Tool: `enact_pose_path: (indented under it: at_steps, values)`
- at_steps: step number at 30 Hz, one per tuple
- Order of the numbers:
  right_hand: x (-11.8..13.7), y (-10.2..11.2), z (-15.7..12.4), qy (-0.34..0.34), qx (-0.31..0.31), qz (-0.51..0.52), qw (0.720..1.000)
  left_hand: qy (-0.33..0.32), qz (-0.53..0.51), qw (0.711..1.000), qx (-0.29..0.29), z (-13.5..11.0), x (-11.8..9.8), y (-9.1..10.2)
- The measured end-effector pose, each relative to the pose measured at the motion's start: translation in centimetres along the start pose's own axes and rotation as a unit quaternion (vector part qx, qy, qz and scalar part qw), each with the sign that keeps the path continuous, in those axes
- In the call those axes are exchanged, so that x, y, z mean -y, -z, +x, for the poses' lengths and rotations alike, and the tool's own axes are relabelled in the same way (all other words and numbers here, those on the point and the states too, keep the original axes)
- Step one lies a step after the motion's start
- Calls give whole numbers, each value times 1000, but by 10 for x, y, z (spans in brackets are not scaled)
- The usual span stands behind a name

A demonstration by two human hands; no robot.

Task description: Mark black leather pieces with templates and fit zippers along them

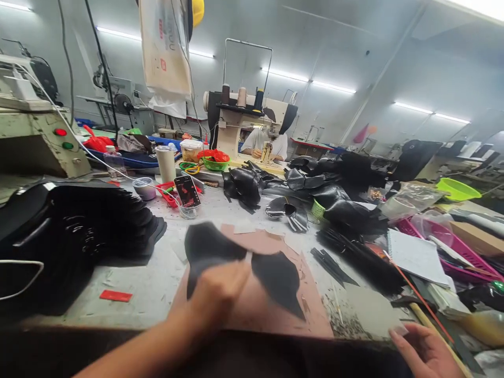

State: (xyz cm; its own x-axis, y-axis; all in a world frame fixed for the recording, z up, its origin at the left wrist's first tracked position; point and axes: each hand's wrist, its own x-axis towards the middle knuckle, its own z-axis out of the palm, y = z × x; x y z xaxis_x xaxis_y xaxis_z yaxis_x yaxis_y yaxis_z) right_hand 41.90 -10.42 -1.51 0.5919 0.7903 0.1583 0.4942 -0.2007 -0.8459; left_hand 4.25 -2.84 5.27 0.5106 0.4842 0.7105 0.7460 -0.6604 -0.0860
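My left hand (220,294) is closed around a black leather piece (212,247) and lifts it over a pinkish-brown cutting board (275,310) near the table's front edge. A thin white strip pokes out above the fingers. A second black leather piece (279,281) hangs joined to it on the right, over the board. My right hand (425,354) rests at the lower right corner near the table edge, fingers partly bent, holding nothing I can see. The picture is smeared by motion.
A big stack of black leather pieces (79,231) fills the left. More black pieces (307,194) lie behind the board. A phone (187,191) leans in a cup. Pink basket (460,249), notebook (415,254), black strips (331,265) at right. A person sits at a sewing machine (252,118) behind.
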Motion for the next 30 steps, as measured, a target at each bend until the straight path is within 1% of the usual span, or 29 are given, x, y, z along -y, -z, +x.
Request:
enact_pose_path:
  at_steps: [1,2,3,4,6,8,10,13,15,18,20,21,23,24,25,26,28,29,30]
  values:
    - [2,-4,-4,0,-1,12,1000,-32,-17,999,26,-18,-13,-17]
    - [3,-8,-7,0,-3,22,1000,-44,-23,998,48,-35,-23,-30]
    - [3,-12,-11,2,-2,31,1000,-46,-23,996,67,-47,-29,-39]
    - [3,-14,-13,4,7,38,999,-43,-23,996,80,-56,-32,-45]
    - [5,-16,-18,9,33,51,998,-35,-20,994,105,-62,-31,-47]
    - [9,-16,-20,15,51,65,996,-44,-25,991,123,-56,-27,-45]
    - [16,-16,-21,15,56,94,994,-68,-38,986,144,-46,-27,-45]
    - [28,-24,-19,-15,60,177,982,-106,-65,972,200,-28,-34,-51]
    - [35,-33,-15,-47,81,240,966,-114,-80,956,259,-16,-42,-58]
    - [42,-49,-7,-82,133,310,938,-88,-91,912,390,3,-49,-64]
    - [45,-55,-1,-99,155,348,919,-56,-112,882,454,15,-52,-63]
    - [47,-58,2,-108,163,366,910,-37,-130,874,466,21,-52,-63]
    - [50,-62,5,-132,181,405,886,29,-179,875,450,30,-53,-64]
    - [51,-66,6,-145,195,423,873,80,-212,872,433,33,-52,-66]
    - [52,-69,5,-157,213,435,861,143,-255,860,418,36,-52,-71]
    - [52,-75,4,-168,231,441,851,215,-307,834,405,37,-52,-77]
    - [50,-87,-1,-184,264,433,842,348,-406,752,385,38,-50,-90]
    - [48,-95,-4,-188,270,422,845,394,-439,713,378,38,-50,-97]
    - [46,-102,-7,-190,267,409,852,423,-455,688,374,38,-49,-102]
